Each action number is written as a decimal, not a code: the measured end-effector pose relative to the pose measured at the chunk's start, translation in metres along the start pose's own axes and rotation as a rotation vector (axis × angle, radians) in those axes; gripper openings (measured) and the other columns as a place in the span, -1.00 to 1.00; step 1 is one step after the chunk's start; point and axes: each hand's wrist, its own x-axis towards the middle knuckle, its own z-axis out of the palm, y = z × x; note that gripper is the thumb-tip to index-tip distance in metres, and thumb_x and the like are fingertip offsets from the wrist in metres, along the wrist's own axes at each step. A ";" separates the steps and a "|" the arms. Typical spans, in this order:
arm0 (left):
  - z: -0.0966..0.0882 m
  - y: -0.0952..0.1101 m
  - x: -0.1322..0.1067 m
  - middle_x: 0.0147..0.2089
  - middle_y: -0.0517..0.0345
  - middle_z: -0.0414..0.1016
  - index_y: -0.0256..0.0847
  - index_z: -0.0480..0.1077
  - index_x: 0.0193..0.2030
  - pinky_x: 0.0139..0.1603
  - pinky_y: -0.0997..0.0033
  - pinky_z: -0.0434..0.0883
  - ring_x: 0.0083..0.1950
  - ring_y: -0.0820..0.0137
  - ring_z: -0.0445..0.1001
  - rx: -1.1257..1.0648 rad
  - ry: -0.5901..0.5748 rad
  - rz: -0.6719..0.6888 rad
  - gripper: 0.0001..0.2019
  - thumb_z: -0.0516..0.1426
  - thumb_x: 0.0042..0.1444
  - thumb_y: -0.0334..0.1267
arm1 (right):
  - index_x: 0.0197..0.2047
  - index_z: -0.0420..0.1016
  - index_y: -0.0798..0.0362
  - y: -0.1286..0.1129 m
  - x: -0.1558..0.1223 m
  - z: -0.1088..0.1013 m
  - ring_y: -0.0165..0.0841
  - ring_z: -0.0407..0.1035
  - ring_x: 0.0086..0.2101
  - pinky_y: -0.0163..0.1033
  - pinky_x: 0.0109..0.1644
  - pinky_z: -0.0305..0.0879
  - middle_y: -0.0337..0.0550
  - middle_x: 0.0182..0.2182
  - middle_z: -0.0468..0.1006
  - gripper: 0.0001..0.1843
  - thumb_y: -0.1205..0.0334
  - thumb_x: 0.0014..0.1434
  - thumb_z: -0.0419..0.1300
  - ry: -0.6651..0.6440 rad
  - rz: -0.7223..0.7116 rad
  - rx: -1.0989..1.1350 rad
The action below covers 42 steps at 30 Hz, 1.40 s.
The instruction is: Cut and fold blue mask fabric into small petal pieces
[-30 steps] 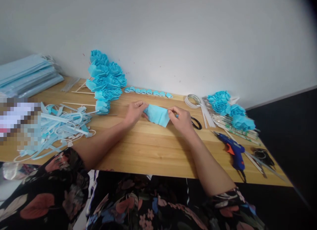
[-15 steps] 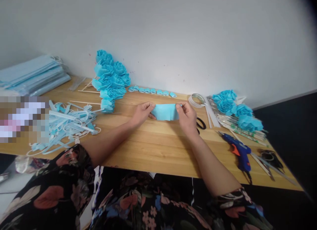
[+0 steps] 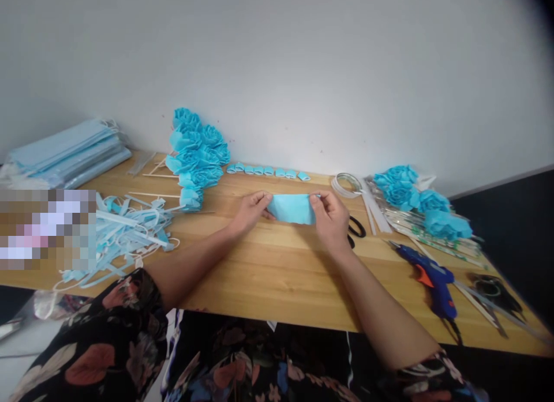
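Between my hands a small rectangular piece of light-blue mask fabric [image 3: 292, 209] is stretched out above the wooden table. My left hand [image 3: 252, 210] pinches its left end between thumb and fingers. At the other end, my right hand [image 3: 331, 216] grips it by the upper right corner. Black scissor handles [image 3: 356, 229] show beside my right hand; the blades are hidden. Behind the fabric, several small folded blue rolls [image 3: 269, 171] lie in a row near the wall.
Blue fabric roses on sticks [image 3: 197, 154] lie back left, near stacked masks [image 3: 69, 151] and a heap of mask straps [image 3: 130, 226]. To the right are a tape roll [image 3: 346, 184], more blue roses [image 3: 400, 186] and a blue glue gun [image 3: 433, 275].
A fold or overlapping edge near the fabric's right end no longer shows; the piece looks flatter and smoother. Both hands keep their hold, and the whole view has shifted slightly.
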 end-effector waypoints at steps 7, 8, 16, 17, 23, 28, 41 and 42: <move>0.000 0.001 0.000 -0.45 0.26 0.35 -0.29 0.36 -0.38 -0.29 0.42 0.56 -0.41 0.51 0.47 -0.022 -0.003 0.003 -0.57 0.28 0.07 0.10 | -0.27 0.54 0.06 -0.006 -0.001 0.000 -0.40 0.34 -0.45 -0.30 -0.38 0.25 -0.23 -0.44 0.54 -0.70 -0.01 0.22 0.18 0.032 0.006 0.010; 0.000 0.001 0.000 -0.44 0.25 0.37 -0.29 0.36 -0.37 -0.27 0.42 0.56 -0.40 0.50 0.48 -0.023 -0.007 0.003 -0.57 0.28 0.06 0.09 | -0.27 0.54 0.06 -0.006 -0.001 0.000 -0.40 0.34 -0.44 -0.30 -0.37 0.25 -0.23 -0.44 0.55 -0.70 -0.01 0.22 0.18 0.035 0.004 0.011; 0.000 -0.002 0.001 -0.42 0.26 0.37 -0.28 0.34 -0.37 -0.26 0.39 0.56 -0.38 0.51 0.45 -0.068 -0.028 0.037 -0.57 0.32 0.01 0.08 | -0.27 0.56 0.05 -0.009 -0.002 0.000 -0.39 0.35 -0.45 -0.30 -0.37 0.28 -0.22 -0.43 0.57 -0.71 0.00 0.20 0.20 0.074 0.009 -0.001; -0.001 -0.002 0.001 -0.42 0.26 0.36 -0.28 0.34 -0.37 -0.26 0.39 0.56 -0.38 0.51 0.45 -0.062 -0.030 0.037 -0.58 0.31 0.02 0.07 | -0.27 0.56 0.06 -0.009 -0.002 0.001 -0.39 0.35 -0.45 -0.30 -0.38 0.28 -0.22 -0.43 0.57 -0.71 0.00 0.20 0.20 0.074 0.009 0.002; -0.002 -0.001 0.002 -0.42 0.24 0.40 -0.27 0.33 -0.36 -0.29 0.43 0.55 -0.38 0.49 0.48 -0.041 -0.053 0.009 -0.65 0.28 0.10 -0.01 | -0.28 0.57 0.05 -0.009 -0.004 0.000 -0.41 0.33 -0.47 -0.30 -0.39 0.26 -0.24 -0.47 0.54 -0.71 -0.01 0.21 0.21 0.093 0.003 0.011; -0.001 0.001 0.000 -0.41 0.23 0.42 -0.28 0.32 -0.34 -0.28 0.43 0.54 -0.39 0.50 0.48 -0.021 -0.039 -0.039 -0.72 0.23 0.18 -0.11 | -0.27 0.57 0.04 -0.008 -0.006 0.000 -0.39 0.37 -0.45 -0.28 -0.36 0.29 -0.23 -0.44 0.57 -0.72 0.01 0.23 0.20 0.095 -0.014 0.009; 0.001 0.007 -0.001 -0.43 0.23 0.44 -0.28 0.34 -0.29 -0.33 0.46 0.53 -0.40 0.49 0.50 -0.042 -0.058 -0.077 -0.80 0.20 0.22 -0.18 | -0.24 0.56 0.05 -0.007 -0.006 0.000 -0.37 0.42 -0.41 -0.24 -0.32 0.34 -0.15 -0.37 0.61 -0.70 -0.02 0.24 0.20 0.116 -0.048 0.009; 0.001 0.007 -0.001 -0.42 0.23 0.43 -0.28 0.34 -0.29 -0.33 0.46 0.53 -0.40 0.50 0.50 -0.040 -0.060 -0.073 -0.80 0.20 0.22 -0.18 | -0.24 0.56 0.05 -0.007 -0.006 0.000 -0.36 0.43 -0.40 -0.23 -0.31 0.35 -0.15 -0.37 0.61 -0.71 -0.02 0.24 0.20 0.115 -0.048 0.014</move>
